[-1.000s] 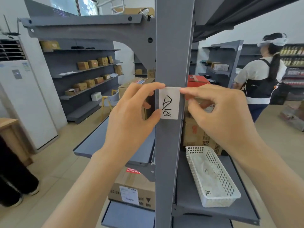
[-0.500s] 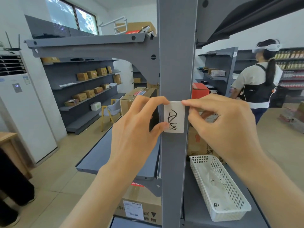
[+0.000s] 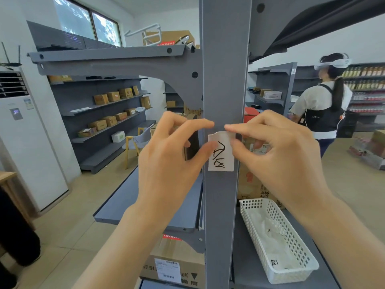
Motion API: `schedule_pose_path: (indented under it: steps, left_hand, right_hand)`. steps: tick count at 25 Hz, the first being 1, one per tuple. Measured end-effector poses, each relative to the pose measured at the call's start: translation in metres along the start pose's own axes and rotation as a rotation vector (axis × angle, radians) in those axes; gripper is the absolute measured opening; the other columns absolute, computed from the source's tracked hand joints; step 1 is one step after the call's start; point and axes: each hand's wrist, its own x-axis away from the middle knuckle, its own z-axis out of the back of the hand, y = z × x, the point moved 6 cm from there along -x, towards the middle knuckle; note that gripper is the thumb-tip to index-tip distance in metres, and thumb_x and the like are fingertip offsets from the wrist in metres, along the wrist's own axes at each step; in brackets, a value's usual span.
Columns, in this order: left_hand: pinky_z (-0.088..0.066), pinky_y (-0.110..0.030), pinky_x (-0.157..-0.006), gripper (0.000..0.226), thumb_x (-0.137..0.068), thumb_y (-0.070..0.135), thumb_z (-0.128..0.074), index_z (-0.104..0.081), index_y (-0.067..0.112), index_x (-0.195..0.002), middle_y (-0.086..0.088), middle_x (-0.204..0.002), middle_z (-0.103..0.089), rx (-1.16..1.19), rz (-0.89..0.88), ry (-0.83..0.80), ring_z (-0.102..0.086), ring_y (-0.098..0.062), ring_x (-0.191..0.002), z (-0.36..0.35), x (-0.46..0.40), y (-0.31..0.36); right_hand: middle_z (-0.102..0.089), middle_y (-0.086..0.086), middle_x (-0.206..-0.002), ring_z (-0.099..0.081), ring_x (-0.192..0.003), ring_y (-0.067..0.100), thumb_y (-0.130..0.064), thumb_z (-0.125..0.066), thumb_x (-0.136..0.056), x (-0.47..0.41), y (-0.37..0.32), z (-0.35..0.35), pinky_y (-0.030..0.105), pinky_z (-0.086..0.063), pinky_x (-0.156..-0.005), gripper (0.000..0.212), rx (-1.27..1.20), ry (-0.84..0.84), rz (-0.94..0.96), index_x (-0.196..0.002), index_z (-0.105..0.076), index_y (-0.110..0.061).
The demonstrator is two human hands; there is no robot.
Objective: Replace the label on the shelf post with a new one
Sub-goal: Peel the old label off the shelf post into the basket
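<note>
The room is bright. Daylight comes from the window (image 3: 87, 24) at the upper left. Straight lines bend near the edges. Shadows are soft.

Left hand (image 3: 166, 163) and right hand (image 3: 285, 159) bare, forearms unsleeved

A white perforated basket (image 3: 291, 255) sits on the shelf (image 3: 250, 272) near cardboard boxes (image 3: 179, 265).

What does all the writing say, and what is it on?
White label on the shelf post: handwritten black marks, second looks like "区"; first unclear.
Slip in the white basket: "区".
Printed stickers on the cardboard boxes: too small to read.
</note>
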Motion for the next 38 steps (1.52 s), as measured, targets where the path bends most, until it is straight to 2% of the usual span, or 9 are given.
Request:
schedule_pose_path:
  steps: [4, 9, 15, 20, 24, 27, 30, 35, 38]
  left_hand:
    - [-0.056, -0.038, -0.054, 0.015, -0.088, 0.041, -0.074, -0.077, 0.030, -0.098, 0.002, -0.101, -0.060, -0.067, -0.063, 0.013, -0.057, -0.011, -0.077, -0.001, -0.005, 0.004]
    - [-0.055, -0.033, -0.052, 0.014, -0.097, 0.036, -0.062, -0.068, 0.024, -0.095, 0.002, -0.107, -0.052, -0.163, -0.062, -0.049, -0.051, -0.009, -0.087, -0.009, -0.010, 0.005]
    - [-0.037, -0.023, -0.076, 0.012, -0.099, 0.025, -0.056, -0.063, 0.016, -0.098, 0.003, -0.101, -0.054, -0.078, -0.100, -0.136, -0.043, -0.013, -0.094, -0.015, 0.000, 0.010]
    - [-0.042, -0.031, -0.075, 0.019, -0.098, 0.032, -0.044, -0.059, 0.020, -0.098, 0.009, -0.093, -0.055, -0.011, -0.071, -0.212, -0.036, -0.010, -0.090, -0.017, 0.004, 0.007]
    - [-0.054, -0.043, -0.073, 0.019, -0.095, 0.040, -0.039, -0.054, 0.030, -0.100, 0.019, -0.095, -0.045, 0.097, 0.056, -0.260, -0.049, -0.016, -0.097, -0.017, 0.009, 0.006]
    - [-0.053, -0.038, -0.074, 0.014, -0.095, 0.033, -0.044, -0.056, 0.027, -0.100, 0.011, -0.091, -0.045, 0.120, -0.004, -0.236, -0.048, -0.015, -0.095, -0.014, 0.013, 0.009]
    - [-0.047, -0.023, -0.077, 0.012, -0.094, 0.028, -0.049, -0.059, 0.025, -0.099, 0.014, -0.091, -0.041, 0.110, -0.064, -0.233, -0.044, -0.007, -0.094, -0.011, 0.015, 0.012]
    - [-0.046, -0.026, -0.079, 0.010, -0.096, 0.020, -0.059, -0.060, 0.030, -0.095, 0.022, -0.095, -0.052, 0.212, -0.045, -0.265, -0.052, -0.012, -0.093, -0.008, 0.016, 0.015]
    - [-0.052, -0.033, -0.080, 0.015, -0.098, 0.023, -0.058, -0.054, 0.037, -0.093, 0.021, -0.091, -0.058, 0.318, 0.042, -0.285, -0.061, -0.014, -0.097, -0.005, 0.017, 0.015]
  right_hand:
    - [-0.069, -0.008, -0.088, -0.062, -0.069, 0.016, -0.031, -0.073, -0.091, 0.000, 0.003, -0.002, 0.041, -0.053, -0.058, 0.019, -0.005, 0.000, -0.007, -0.109, -0.080, -0.033]
    - [-0.069, -0.007, -0.091, -0.053, -0.066, 0.006, -0.030, -0.072, -0.090, -0.002, 0.004, -0.001, 0.040, -0.053, -0.059, 0.023, -0.011, -0.011, -0.009, -0.111, -0.078, -0.031]
    - [-0.066, -0.011, -0.093, -0.046, -0.067, -0.007, -0.038, -0.078, -0.086, 0.004, 0.007, -0.003, 0.037, -0.052, -0.064, 0.020, -0.069, -0.106, -0.058, -0.105, -0.077, -0.034]
    - [-0.066, -0.009, -0.093, -0.054, -0.065, 0.013, -0.037, -0.082, -0.083, 0.007, 0.005, -0.003, 0.025, -0.046, -0.061, 0.010, -0.168, -0.160, -0.104, -0.092, -0.078, -0.034]
    - [-0.071, -0.008, -0.090, -0.058, -0.064, 0.021, -0.033, -0.081, -0.084, 0.008, 0.003, 0.001, 0.023, -0.048, -0.059, 0.011, -0.177, -0.150, -0.121, -0.092, -0.074, -0.033]
    - [-0.073, -0.012, -0.095, -0.060, -0.065, 0.021, -0.033, -0.082, -0.082, 0.013, 0.006, 0.001, 0.028, -0.051, -0.063, 0.019, -0.205, -0.196, -0.164, -0.100, -0.075, -0.035]
    - [-0.074, -0.013, -0.095, -0.062, -0.066, 0.019, -0.035, -0.081, -0.082, 0.017, 0.007, -0.002, 0.032, -0.052, -0.064, 0.009, -0.221, -0.240, -0.153, -0.090, -0.078, -0.035]
    - [-0.077, -0.008, -0.083, -0.058, -0.055, 0.010, -0.040, -0.077, -0.083, 0.024, 0.009, -0.001, 0.025, -0.048, -0.055, 0.007, -0.229, -0.244, -0.206, -0.088, -0.078, -0.035]
    - [-0.077, -0.012, -0.088, -0.069, -0.071, 0.026, -0.034, -0.077, -0.086, 0.028, 0.001, -0.001, 0.043, -0.053, -0.065, 0.005, -0.263, -0.204, -0.163, -0.091, -0.076, -0.031]
